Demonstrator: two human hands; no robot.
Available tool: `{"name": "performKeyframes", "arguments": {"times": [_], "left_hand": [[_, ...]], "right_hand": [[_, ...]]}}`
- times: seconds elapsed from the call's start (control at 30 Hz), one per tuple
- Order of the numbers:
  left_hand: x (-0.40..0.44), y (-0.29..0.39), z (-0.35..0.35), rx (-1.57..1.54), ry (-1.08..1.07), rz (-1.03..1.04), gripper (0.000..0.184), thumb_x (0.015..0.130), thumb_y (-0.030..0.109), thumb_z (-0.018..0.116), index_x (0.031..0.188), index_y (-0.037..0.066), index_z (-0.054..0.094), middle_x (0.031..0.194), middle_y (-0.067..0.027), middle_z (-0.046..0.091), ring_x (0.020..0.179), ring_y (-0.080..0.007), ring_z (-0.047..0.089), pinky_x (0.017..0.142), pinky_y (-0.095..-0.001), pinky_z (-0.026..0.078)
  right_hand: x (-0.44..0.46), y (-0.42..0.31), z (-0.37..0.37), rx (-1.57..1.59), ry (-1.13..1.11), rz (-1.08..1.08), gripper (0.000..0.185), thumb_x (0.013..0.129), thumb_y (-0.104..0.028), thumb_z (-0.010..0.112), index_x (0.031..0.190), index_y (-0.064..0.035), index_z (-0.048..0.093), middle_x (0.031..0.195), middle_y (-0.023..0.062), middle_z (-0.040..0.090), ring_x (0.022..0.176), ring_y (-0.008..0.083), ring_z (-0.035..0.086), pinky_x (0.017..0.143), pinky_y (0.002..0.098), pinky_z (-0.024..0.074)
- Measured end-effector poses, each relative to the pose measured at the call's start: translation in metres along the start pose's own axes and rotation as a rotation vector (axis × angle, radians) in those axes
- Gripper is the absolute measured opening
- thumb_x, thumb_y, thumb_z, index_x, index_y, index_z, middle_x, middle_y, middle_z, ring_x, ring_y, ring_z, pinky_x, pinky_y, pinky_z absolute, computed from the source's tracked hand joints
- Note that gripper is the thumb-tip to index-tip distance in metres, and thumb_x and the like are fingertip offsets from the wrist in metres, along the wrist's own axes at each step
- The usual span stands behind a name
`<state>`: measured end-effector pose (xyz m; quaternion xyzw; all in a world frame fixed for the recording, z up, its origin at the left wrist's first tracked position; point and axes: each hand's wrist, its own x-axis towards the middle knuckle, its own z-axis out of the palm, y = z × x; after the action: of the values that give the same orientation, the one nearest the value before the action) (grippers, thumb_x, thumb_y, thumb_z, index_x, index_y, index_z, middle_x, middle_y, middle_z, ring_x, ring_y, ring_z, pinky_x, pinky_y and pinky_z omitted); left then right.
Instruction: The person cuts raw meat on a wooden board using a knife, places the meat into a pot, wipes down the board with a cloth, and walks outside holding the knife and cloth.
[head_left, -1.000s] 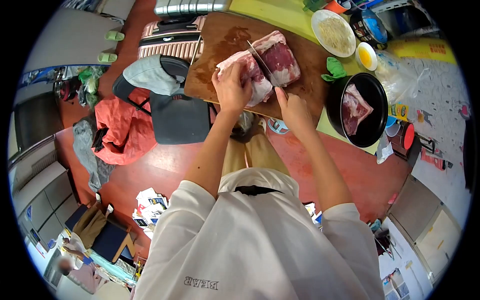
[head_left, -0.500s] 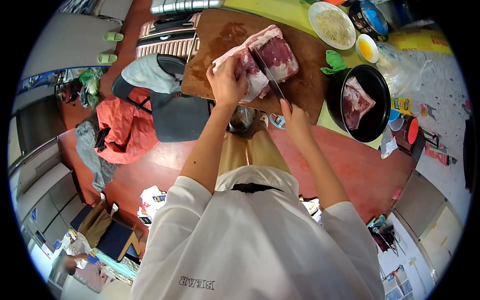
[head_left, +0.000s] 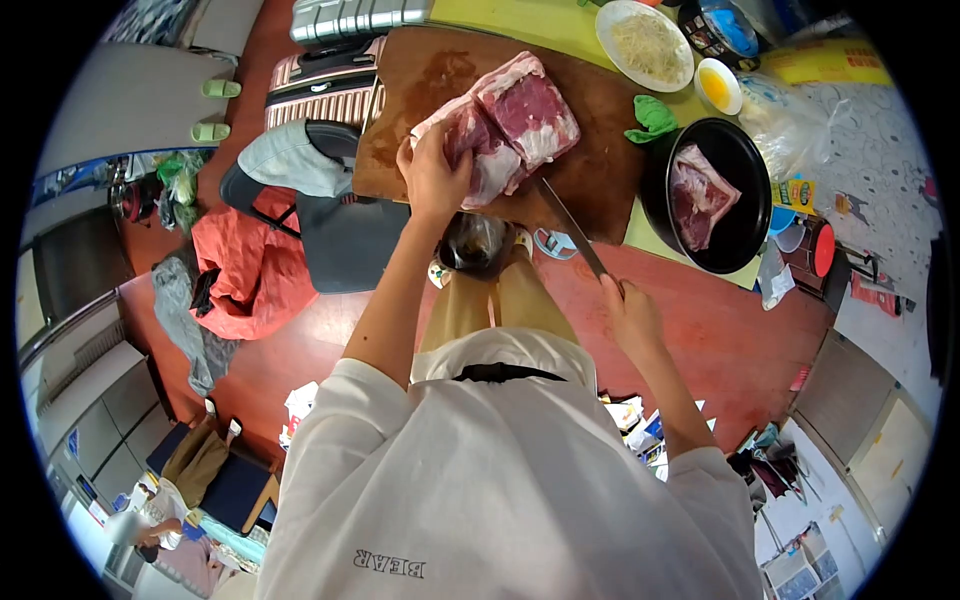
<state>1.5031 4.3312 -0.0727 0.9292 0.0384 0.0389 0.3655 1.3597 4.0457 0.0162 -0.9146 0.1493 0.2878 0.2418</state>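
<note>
Right hand (head_left: pixel 634 318) wraps the handle of the knife (head_left: pixel 572 228). Change in the last second: blade was down between the slabs, now drawn back toward the body, tip just beside the meat, rest reaching past the board's near edge. Suggests a cutting stroke pulled through. Left hand (head_left: pixel 434 178) stays clamped over the left slab (head_left: pixel 495 172); undersides of fingers and part of the meat covered. Right slab (head_left: pixel 530 108) lies alongside, dark seam between; cannot tell whether it is severed to the bottom. Both on the wooden board (head_left: pixel 600 180), atop the yellow worktop (head_left: pixel 540 22). Black pot (head_left: pixel 745 230) to the right holds another chunk (head_left: pixel 698 200). Farther: bowl (head_left: pixel 735 98), plate (head_left: pixel 607 40) cut at the top edge. Clear bag (head_left: pixel 790 125): contents unclear.
</note>
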Motion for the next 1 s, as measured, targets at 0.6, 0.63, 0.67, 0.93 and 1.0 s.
{"name": "performKeyframes", "arguments": {"times": [0.6,0.63,0.67,0.93,1.0], "left_hand": [[-0.006,0.023,0.008,0.195,0.195,0.134,0.045,0.071,0.023,0.077,0.112,0.016,0.059,0.103,-0.0039,0.058,0.105,-0.028,0.052,0.094,-0.0469,0.034],[-0.004,0.022,0.006,0.19,0.173,0.133,0.046,0.07,0.024,0.077,0.112,0.016,0.059,0.102,-0.004,0.058,0.105,-0.0279,0.052,0.094,-0.0472,0.034],[-0.001,0.021,0.005,0.188,0.176,0.132,0.046,0.07,0.024,0.077,0.112,0.016,0.059,0.102,-0.004,0.058,0.105,-0.0279,0.052,0.094,-0.0472,0.034],[0.054,0.002,0.003,0.22,-0.069,-0.128,0.081,0.065,0.055,0.074,0.127,0.006,0.056,0.123,-0.0157,0.054,0.121,-0.0323,0.047,0.106,-0.0476,0.028],[0.067,0.001,0.0,0.305,-0.242,-0.198,0.075,0.064,0.055,0.074,0.123,0.011,0.062,0.126,-0.0127,0.056,0.122,-0.0311,0.048,0.105,-0.0481,0.03]], "right_hand": [[0.099,-0.155,-0.006,-0.011,0.075,-0.172,0.069,0.099,-0.054,0.034,0.086,0.0036,0.07,0.09,0.0304,0.066,0.092,0.0479,0.063,0.083,0.053,0.0499],[0.106,-0.153,0.001,-0.015,0.065,-0.16,0.07,0.099,-0.055,0.034,0.089,0.0048,0.068,0.091,0.0323,0.065,0.094,0.0495,0.062,0.084,0.0542,0.0482],[0.111,-0.151,0.006,-0.017,0.054,-0.147,0.071,0.099,-0.056,0.034,0.092,0.006,0.067,0.091,0.0343,0.064,0.095,0.0511,0.06,0.085,0.0555,0.0465],[0.11,-0.137,0.013,0.067,0.084,-0.161,0.066,0.098,-0.054,0.038,0.093,0.0048,0.067,0.092,0.034,0.064,0.093,0.0513,0.06,0.082,0.0557,0.0469],[0.117,-0.142,0.015,0.089,0.068,-0.173,0.066,0.098,-0.054,0.039,0.095,0.0053,0.067,0.091,0.0342,0.064,0.092,0.0514,0.06,0.082,0.0557,0.0469]]}}
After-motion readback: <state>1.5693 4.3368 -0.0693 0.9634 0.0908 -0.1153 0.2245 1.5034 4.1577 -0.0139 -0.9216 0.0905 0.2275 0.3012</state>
